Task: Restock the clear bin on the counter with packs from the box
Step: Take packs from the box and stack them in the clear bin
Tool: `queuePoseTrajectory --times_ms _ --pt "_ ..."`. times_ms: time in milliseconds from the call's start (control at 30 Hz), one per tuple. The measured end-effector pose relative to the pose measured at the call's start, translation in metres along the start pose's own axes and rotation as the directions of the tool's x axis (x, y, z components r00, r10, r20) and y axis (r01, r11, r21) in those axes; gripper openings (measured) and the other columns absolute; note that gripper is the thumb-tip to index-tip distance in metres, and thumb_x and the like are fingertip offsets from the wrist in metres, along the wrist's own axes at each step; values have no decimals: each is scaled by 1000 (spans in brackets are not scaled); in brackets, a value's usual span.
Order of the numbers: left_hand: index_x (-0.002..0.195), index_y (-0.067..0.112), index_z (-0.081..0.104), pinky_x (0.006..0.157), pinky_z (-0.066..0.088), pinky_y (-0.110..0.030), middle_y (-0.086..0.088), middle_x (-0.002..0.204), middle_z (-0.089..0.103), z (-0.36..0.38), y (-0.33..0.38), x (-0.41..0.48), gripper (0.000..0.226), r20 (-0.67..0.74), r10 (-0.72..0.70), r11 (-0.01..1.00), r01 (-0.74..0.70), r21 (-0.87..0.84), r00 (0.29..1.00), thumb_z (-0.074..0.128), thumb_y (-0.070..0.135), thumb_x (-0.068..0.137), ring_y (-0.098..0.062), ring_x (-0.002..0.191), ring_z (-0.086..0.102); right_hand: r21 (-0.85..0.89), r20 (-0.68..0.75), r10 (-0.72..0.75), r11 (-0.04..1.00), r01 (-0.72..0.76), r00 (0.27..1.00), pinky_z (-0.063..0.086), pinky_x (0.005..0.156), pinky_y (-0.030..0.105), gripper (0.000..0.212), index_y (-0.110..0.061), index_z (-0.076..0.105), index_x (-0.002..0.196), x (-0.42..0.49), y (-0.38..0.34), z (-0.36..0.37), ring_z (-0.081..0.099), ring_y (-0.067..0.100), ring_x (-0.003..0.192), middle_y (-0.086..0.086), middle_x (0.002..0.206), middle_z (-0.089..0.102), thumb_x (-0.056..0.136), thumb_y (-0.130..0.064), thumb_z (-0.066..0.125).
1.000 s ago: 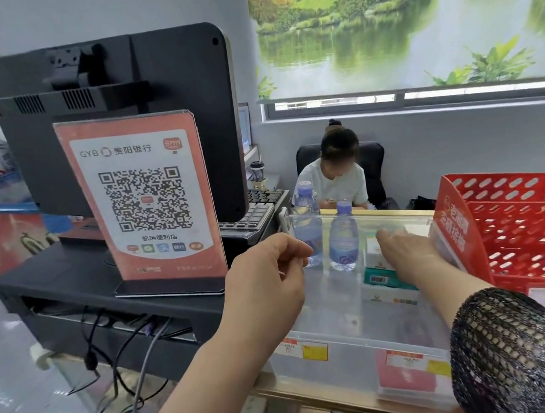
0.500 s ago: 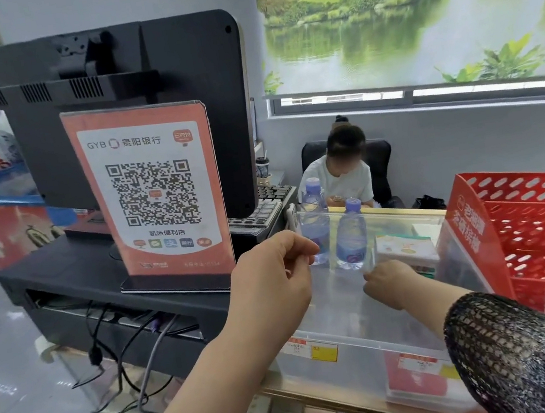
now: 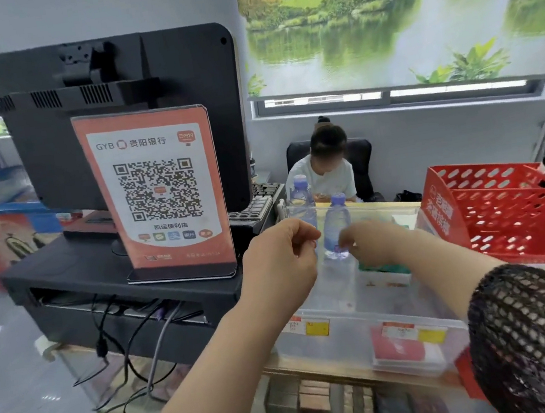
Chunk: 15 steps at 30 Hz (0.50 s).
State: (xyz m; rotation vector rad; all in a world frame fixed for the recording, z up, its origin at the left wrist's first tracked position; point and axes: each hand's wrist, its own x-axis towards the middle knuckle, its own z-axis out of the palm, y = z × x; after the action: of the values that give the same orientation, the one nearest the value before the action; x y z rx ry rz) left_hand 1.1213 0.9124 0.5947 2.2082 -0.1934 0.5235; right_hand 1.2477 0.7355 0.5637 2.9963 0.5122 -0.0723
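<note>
The clear bin (image 3: pixel 348 330) stands on the counter with price tags on its front wall. A white and green pack (image 3: pixel 387 276) lies inside it, and a pink pack (image 3: pixel 399 349) shows through the front right wall. My left hand (image 3: pixel 280 263) hovers at the bin's far left corner, thumb and fingers pinched together at what looks like the thin clear lid edge. My right hand (image 3: pixel 372 241) is over the bin just right of it, fingers curled, with nothing visible in them. No box is in view.
A red perforated basket (image 3: pixel 509 208) stands against the bin's right side. Two water bottles (image 3: pixel 335 225) stand behind the bin. A QR sign (image 3: pixel 157 194) and black monitor (image 3: pixel 174 66) rise at the left. A person (image 3: pixel 328 167) sits behind the counter.
My right hand left a pack at the bin's right side, then drew back and moved left toward my left hand. My left hand stayed at the far left corner.
</note>
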Motion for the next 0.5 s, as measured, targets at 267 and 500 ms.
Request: queuePoseTrajectory --times_ms 267,500 --pt "95 23 68 82 54 -33 11 87 69 -27 3 -34 13 13 58 997 -58 -48 998 60 15 88 -9 83 64 541 -339 243 841 -23 909 41 93 26 29 -20 65 117 -89 -41 -35 60 20 108 0 119 65 91 -18 53" --pt "86 29 65 78 54 -33 17 73 63 -36 -36 -102 14 36 -13 997 16 -76 999 61 16 86 -9 73 61 683 -473 285 716 143 833 44 88 20 27 -13 66 112 -160 -115 -24 63 14 97 -2 107 67 90 -9 53"
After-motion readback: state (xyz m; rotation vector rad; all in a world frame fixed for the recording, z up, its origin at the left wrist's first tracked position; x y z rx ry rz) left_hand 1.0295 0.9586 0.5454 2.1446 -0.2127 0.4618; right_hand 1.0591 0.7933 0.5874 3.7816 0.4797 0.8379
